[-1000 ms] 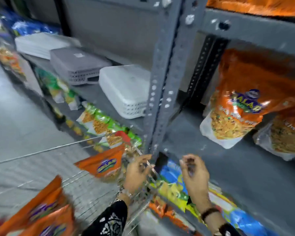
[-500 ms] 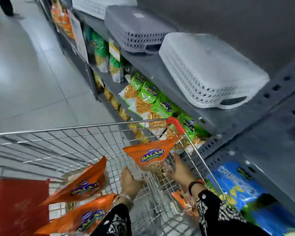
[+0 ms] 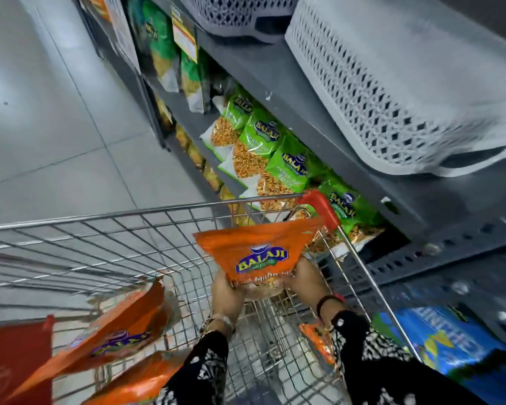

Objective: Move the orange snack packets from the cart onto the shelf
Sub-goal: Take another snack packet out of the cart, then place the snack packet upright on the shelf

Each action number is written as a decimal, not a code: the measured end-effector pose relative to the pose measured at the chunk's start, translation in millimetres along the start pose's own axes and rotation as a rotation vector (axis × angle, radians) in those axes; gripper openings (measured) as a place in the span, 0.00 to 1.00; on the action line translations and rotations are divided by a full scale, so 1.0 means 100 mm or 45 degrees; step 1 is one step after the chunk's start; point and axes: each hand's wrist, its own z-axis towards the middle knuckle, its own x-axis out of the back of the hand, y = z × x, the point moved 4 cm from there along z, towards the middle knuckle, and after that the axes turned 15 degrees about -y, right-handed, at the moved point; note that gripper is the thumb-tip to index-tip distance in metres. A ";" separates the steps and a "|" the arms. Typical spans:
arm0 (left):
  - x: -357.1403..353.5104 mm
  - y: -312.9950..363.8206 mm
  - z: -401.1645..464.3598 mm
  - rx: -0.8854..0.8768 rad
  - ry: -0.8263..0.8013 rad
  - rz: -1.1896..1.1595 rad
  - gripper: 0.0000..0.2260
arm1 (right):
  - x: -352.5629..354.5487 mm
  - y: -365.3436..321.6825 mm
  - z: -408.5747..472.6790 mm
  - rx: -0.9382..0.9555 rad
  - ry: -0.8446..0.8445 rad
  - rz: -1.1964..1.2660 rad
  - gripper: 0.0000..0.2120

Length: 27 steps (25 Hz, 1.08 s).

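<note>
An orange Balaji snack packet (image 3: 260, 252) stands upright inside the wire cart (image 3: 114, 226), near its right rim. My left hand (image 3: 225, 296) grips its lower left edge and my right hand (image 3: 307, 283) grips its lower right edge. Two more orange packets (image 3: 114, 337) lie in the cart's left part, one above the other. Another small orange packet (image 3: 316, 343) shows under my right forearm. The grey metal shelf (image 3: 310, 118) runs along the right side.
Green Balaji packets (image 3: 275, 159) fill the shelf level beside the cart. Upturned grey (image 3: 234, 13) and white (image 3: 392, 92) plastic baskets sit on the level above. Blue packets (image 3: 450, 343) lie at lower right. A red cart flap (image 3: 12, 361) is at bottom left. Tiled floor (image 3: 56, 112) lies to the left.
My view has swung from the shelf down to the cart. Both hands have gone from the cart's rim to the upright orange packet and closed on its lower edges.
</note>
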 end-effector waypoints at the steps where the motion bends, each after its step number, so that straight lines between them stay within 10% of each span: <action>1: -0.01 0.09 -0.09 -0.008 -0.023 0.013 0.15 | 0.02 -0.03 -0.08 0.013 0.000 0.012 0.22; 15: -0.56 1.68 -1.94 -0.493 -0.575 0.344 0.24 | 0.92 -0.61 -3.25 0.379 0.353 0.123 0.18; 27: -3.73 2.54 -2.92 -0.786 -1.352 0.620 0.17 | 2.38 0.79 -5.57 0.082 1.255 0.243 0.16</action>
